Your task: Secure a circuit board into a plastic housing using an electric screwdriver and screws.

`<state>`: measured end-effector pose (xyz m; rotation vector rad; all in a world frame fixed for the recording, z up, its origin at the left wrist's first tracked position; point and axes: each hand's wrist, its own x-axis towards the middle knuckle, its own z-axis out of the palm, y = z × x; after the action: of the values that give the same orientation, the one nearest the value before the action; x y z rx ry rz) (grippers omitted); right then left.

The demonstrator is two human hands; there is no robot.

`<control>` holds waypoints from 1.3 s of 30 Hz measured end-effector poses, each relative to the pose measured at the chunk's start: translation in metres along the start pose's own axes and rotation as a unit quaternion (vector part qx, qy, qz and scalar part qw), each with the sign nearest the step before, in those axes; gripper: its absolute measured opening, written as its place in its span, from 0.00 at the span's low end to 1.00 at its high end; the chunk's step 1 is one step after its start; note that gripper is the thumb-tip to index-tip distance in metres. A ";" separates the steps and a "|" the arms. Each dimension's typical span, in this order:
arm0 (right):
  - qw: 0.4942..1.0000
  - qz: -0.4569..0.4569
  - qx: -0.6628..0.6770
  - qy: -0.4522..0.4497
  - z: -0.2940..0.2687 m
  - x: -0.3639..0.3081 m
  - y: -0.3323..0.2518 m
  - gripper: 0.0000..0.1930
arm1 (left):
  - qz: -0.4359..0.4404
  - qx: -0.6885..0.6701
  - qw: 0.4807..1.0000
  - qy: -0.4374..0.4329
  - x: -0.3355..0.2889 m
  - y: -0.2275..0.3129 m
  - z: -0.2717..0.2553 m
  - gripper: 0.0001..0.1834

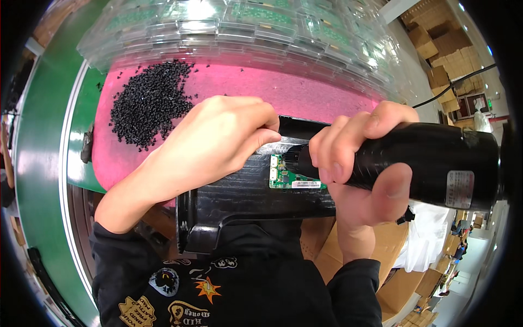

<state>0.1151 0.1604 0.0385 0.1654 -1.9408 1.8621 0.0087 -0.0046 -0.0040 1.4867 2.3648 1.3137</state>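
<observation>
While pressed against the black plastic housing, left hand curled over its upper edge, fingers bent and closed on that edge. Right hand wrapped tight around a black electric screwdriver, tip set at the small green circuit board seated in the housing. Housing held just above the lap, at the near edge of the table. Beyond, on a pink foam sheet, a heap of small black screws; farther back, clear plastic trays of green boards.
</observation>
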 end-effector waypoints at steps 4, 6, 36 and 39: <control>1.000 0.001 0.005 -0.021 -0.001 0.004 0.005 0.28 | -0.005 0.033 0.998 -0.048 -0.002 -0.002 0.001 0.06; 0.999 0.001 0.002 -0.035 -0.002 0.005 0.007 0.28 | -0.004 0.031 0.998 -0.052 -0.003 -0.002 0.002 0.06; 0.961 -0.140 0.238 -0.023 -0.011 -0.001 -0.004 0.24 | 0.096 -0.082 0.987 -0.096 -0.002 -0.005 0.007 0.11; 0.963 -0.137 0.229 -0.042 -0.014 -0.002 -0.006 0.24 | 0.106 -0.049 0.988 -0.102 -0.002 -0.004 0.008 0.11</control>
<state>0.1220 0.1727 0.0432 0.6292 -1.4153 2.1012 0.0101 -0.0018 -0.0123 1.7882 2.0354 1.2294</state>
